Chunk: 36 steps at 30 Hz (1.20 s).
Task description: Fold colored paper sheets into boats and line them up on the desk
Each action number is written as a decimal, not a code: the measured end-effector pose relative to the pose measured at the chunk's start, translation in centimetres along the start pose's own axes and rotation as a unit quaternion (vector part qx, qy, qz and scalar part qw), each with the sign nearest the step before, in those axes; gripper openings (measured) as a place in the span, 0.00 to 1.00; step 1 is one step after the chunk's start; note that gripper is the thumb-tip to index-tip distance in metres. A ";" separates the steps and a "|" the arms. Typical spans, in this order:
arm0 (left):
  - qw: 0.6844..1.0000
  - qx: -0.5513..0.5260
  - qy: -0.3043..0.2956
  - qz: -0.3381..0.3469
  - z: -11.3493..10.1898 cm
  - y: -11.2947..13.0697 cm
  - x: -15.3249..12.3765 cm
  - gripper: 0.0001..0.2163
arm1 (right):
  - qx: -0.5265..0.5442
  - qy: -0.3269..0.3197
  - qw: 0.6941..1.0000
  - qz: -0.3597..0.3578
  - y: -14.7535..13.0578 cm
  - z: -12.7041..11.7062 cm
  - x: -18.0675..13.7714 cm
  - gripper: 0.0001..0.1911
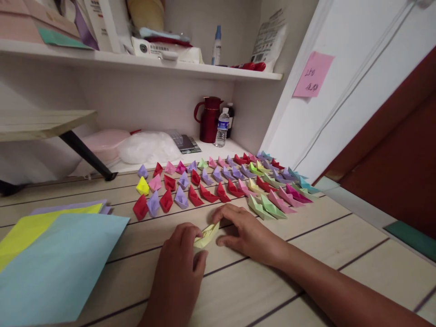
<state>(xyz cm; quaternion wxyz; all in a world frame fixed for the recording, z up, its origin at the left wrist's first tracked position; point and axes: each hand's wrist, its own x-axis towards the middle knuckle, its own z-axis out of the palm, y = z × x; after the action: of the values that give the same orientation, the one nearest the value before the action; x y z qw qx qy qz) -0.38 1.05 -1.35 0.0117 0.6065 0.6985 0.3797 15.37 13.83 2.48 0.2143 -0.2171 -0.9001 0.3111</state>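
A pale yellow folded paper boat (207, 235) lies between my two hands, low over the wooden tabletop. My left hand (180, 268) has its fingers curled around the boat's near-left end, with the thumb below it. At the far-right end, the bent fingers of my right hand (243, 230) touch the boat's tip, and the thumb sits just under it. Beyond my hands stand several rows of small paper boats in many colours, among them a red boat (195, 196), a lilac boat (181, 198) and a light green boat (260, 207).
Blue paper sheets (64, 268) lie at left, over yellow sheets (23, 236). A small raised stand (47, 123) has its black leg on the table. Behind are a dark red jug (209, 120), a water bottle (222, 129) and a white shelf (204, 69). A pink note (313, 75) hangs at right.
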 end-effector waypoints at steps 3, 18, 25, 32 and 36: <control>1.000 0.013 -0.009 0.005 -0.2 0.1 0.2 0.12 | 0.009 0.010 1.000 0.008 0.6 -0.3 0.0 0.14; 0.992 0.082 -0.085 -0.042 -1.1 0.6 0.4 0.08 | 0.001 -0.024 0.998 -0.060 0.9 -0.6 0.1 0.08; 0.987 0.109 -0.114 -0.041 -1.7 1.0 0.7 0.06 | -0.017 -0.021 0.999 -0.027 0.6 -0.6 0.1 0.08; 0.975 0.168 -0.146 0.004 -2.0 1.2 0.7 0.09 | -0.033 -0.031 0.998 -0.038 0.4 -0.5 -0.2 0.10; 0.973 0.182 -0.141 0.027 -1.8 0.7 0.4 0.08 | -0.024 -0.034 0.998 -0.055 0.2 -0.5 -0.4 0.14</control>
<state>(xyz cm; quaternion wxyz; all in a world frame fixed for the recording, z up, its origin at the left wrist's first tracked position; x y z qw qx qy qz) -0.79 0.39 0.48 -0.0105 0.6641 0.7308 0.1573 15.95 14.00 2.61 0.1951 -0.1620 -0.9245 0.2845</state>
